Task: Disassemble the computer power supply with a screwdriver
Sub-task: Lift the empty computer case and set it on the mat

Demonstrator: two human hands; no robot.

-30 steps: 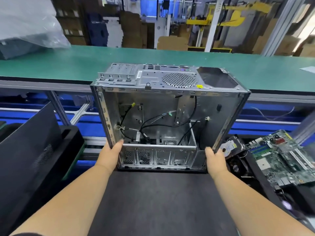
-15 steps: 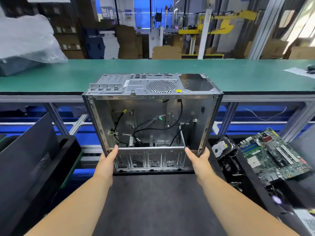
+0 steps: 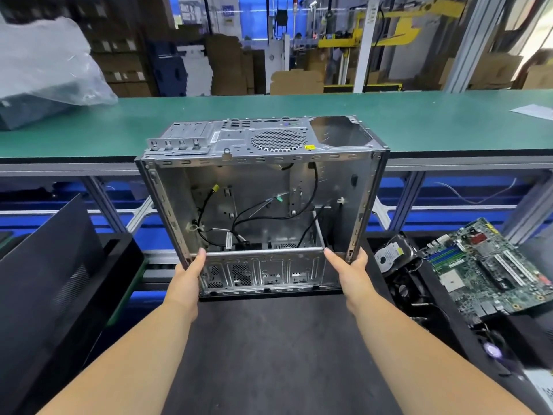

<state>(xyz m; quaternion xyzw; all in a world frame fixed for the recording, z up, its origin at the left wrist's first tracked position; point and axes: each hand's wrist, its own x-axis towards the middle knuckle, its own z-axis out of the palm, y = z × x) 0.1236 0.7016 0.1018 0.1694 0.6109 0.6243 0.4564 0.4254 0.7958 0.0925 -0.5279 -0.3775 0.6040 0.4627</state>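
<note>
- Head view. Warehouse floor behind: stacked cardboard boxes [image 3: 227, 65], yellow machinery [image 3: 398, 28], blue wall panels.
- Green bench [image 3: 449, 124] runs across the full width; a clear plastic bag [image 3: 48, 64] covers something dark at its far left end.
- Dark mat [image 3: 269, 354] in the foreground, directly in front of the person.
- Computer case [image 3: 263, 205]: bare metal chassis, open side facing the camera, its bottom edge at the far edge of the dark mat. Rear panel with round fan grille [image 3: 278, 140] faces up.
- Contents of case: loose black cables [image 3: 263, 211] with yellow and green connectors, an empty drive cage at the lower edge. Upper right rectangular bay [image 3: 341, 133] is an open hole; no power supply can be made out inside.
- Left hand [image 3: 187, 280]: grip on the lower left frame edge, fingers hidden behind the metal, thumb along the front.
- Right hand [image 3: 348, 271]: grip on the lower right corner, thumb on the crossbar end, fingers curled round the frame.
- Black bin [image 3: 401, 292] to the right holds a hard drive [image 3: 389, 254] and dark parts too dim to identify; a green motherboard [image 3: 490, 265] lies tilted just beside it.
- Black panel [image 3: 51, 265] leans in a black tray at left.
</note>
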